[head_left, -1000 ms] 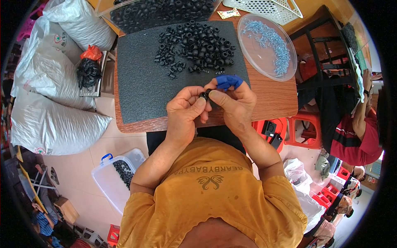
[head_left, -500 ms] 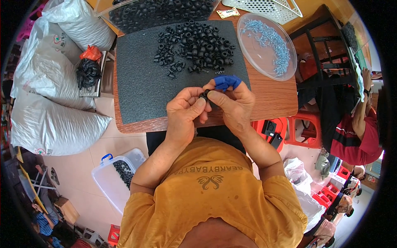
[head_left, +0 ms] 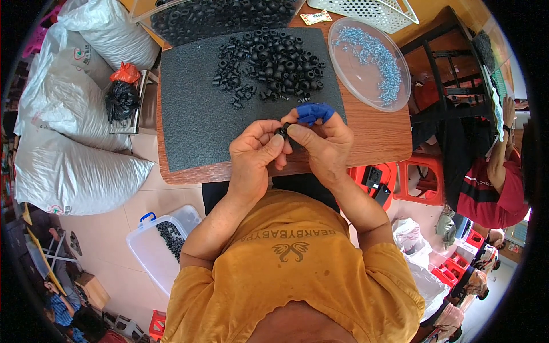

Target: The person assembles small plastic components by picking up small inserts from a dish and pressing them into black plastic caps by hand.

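Over the mat (head_left: pixel 194 114): I see both hands meet.
Left hand (head_left: pixel 254 151): fingers closed, steadying the small black part (head_left: pixel 282 132).
Right hand (head_left: pixel 323 143): pinched shut on it too.

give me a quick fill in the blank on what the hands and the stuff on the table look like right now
1. Both hands, the left hand and the right hand, pinch one small ____ ring-shaped part between them.
2. A fingertip of the right hand wears a ____ cover.
3. The pile of black parts lies on a dark ____ mat.
4. The round clear dish holds small ____ pieces.

Missing words: black; blue; foam; blue
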{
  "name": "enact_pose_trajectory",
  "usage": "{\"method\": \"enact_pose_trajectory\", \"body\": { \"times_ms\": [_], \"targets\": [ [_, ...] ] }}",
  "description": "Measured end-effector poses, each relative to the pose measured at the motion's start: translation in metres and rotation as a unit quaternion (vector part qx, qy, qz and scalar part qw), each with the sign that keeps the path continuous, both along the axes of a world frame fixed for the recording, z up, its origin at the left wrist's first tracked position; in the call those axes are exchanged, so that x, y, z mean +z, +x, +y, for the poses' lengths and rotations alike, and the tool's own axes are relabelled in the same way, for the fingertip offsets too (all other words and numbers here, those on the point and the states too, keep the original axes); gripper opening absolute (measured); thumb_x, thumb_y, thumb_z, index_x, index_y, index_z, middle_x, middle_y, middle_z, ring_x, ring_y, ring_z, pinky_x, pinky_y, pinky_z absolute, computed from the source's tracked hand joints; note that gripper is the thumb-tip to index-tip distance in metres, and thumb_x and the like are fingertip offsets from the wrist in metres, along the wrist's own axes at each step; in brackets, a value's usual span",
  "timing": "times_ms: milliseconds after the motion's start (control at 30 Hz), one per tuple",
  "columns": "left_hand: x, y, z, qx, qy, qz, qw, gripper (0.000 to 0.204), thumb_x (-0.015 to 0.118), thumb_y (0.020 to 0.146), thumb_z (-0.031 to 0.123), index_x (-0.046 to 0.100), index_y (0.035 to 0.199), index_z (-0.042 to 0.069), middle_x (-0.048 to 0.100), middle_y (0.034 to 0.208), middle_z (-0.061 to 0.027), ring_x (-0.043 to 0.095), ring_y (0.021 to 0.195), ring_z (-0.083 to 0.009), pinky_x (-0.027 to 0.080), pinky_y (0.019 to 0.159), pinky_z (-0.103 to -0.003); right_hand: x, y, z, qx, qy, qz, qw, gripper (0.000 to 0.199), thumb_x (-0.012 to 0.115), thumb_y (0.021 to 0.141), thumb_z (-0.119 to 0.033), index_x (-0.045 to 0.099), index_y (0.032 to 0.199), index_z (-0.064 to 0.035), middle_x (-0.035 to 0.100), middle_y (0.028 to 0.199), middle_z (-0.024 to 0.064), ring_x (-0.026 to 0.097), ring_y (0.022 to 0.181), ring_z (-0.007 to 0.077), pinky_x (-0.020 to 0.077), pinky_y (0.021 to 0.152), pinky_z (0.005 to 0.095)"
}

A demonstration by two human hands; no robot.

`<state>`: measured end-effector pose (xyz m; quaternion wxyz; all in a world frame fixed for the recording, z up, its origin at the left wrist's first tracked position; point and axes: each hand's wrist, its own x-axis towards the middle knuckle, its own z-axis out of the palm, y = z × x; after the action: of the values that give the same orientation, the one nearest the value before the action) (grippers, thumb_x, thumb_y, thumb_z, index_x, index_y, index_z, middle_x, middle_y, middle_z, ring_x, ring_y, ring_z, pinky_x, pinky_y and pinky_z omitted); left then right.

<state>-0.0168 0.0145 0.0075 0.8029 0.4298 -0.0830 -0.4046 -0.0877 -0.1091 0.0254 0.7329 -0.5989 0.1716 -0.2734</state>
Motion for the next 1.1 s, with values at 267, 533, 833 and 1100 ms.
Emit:
{"method": "enact_pose_trajectory", "body": {
  "times_ms": [267, 533, 833, 1100],
  "targets": [
    [0.0004, -0.0003, -0.0008, 0.015, 0.004, -0.008, 1.000, 0.019, 0.058, 0.096, 0.007, 0.058, 0.112, -0.003, 0.064, 0.081, -0.0074, 0.056, 0.062, -0.0084, 0.046, 0.055, -0.019, -0.0008, 0.0010, 0.0021, -0.009, -0.072, 0.008, 0.997, 0.020, 0.068, 0.085, 0.006, 0.063, 0.103, -0.0024, 0.068, 0.095, 0.0037, 0.062, 0.080, 0.0075, 0.0520, 0.070, 0.0232],
    [0.0012, -0.0008, -0.0019, 0.017, 0.009, -0.006, 1.000, 0.019, 0.057, 0.096, 0.006, 0.058, 0.113, -0.004, 0.064, 0.081, -0.0082, 0.056, 0.062, -0.0109, 0.046, 0.056, -0.022, -0.0021, 0.0011, 0.0056, -0.005, -0.011, -0.010, 1.000, 0.020, 0.067, 0.086, 0.006, 0.063, 0.103, -0.0024, 0.068, 0.092, 0.0038, 0.062, 0.072, 0.0067, 0.0520, 0.064, 0.0224],
    [0.0016, -0.0002, -0.0004, 0.011, 0.013, 0.006, 1.000, 0.020, 0.059, 0.095, 0.005, 0.059, 0.112, -0.004, 0.065, 0.082, -0.0086, 0.057, 0.062, -0.0104, 0.046, 0.056, -0.021, -0.0065, 0.0011, 0.0001, -0.026, -0.156, 0.005, 0.987, 0.017, 0.070, 0.082, 0.004, 0.066, 0.098, -0.0025, 0.067, 0.089, 0.0033, 0.062, 0.076, 0.0091, 0.0505, 0.064, 0.0241],
    [-0.0005, -0.0012, 0.0005, 0.019, 0.021, -0.024, 0.999, 0.021, 0.060, 0.094, 0.005, 0.059, 0.113, -0.005, 0.066, 0.082, -0.0092, 0.057, 0.062, -0.0108, 0.047, 0.056, -0.022, -0.0061, 0.0022, -0.0043, -0.054, -0.333, -0.015, 0.941, 0.020, 0.073, 0.076, 0.003, 0.066, 0.094, -0.0036, 0.066, 0.083, 0.0089, 0.063, 0.072, 0.0215, 0.0485, 0.060, 0.0299]
  ]
}}
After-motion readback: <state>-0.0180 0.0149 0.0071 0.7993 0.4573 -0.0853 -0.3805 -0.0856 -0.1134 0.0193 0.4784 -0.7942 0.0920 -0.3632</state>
